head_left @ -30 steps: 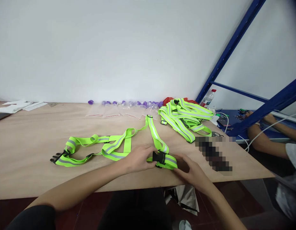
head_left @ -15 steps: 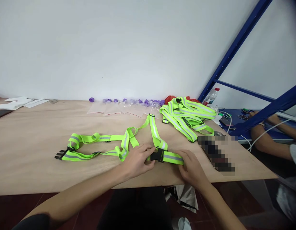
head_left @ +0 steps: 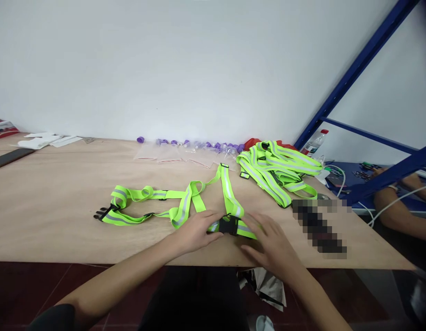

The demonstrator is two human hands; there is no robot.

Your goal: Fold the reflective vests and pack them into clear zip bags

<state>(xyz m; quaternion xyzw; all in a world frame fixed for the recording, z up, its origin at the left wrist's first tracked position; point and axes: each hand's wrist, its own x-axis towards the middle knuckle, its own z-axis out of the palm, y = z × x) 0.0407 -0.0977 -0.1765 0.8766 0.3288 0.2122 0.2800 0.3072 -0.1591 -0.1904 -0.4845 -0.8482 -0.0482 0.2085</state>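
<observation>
A neon-green reflective harness [head_left: 186, 202] with grey stripes lies loosely spread on the wooden table. Near the front edge its black side-release buckle [head_left: 228, 225] sits flat between my hands. My left hand [head_left: 195, 231] grips the strap just left of the buckle, thumb below and fingers above. Right of the buckle, my right hand [head_left: 271, 241] is open, thumb and fingers apart, the fingertips over the strap end. Whether they touch it I cannot tell. A black prong clip [head_left: 103, 213] lies at the harness's left end.
Behind, right, is a pile of similar green straps [head_left: 273, 170]. Clear plastic bags [head_left: 169, 154] and purple rolls [head_left: 140, 139] line the wall. A blurred-out dark object [head_left: 318, 227] lies right. Blue metal posts [head_left: 358, 69] and another person's arm [head_left: 395, 207] are further right.
The view has shifted slightly left. My right hand has loosened from the strap end, its fingers spreading and moving closer to the buckle. My left hand stays beside the buckle.
</observation>
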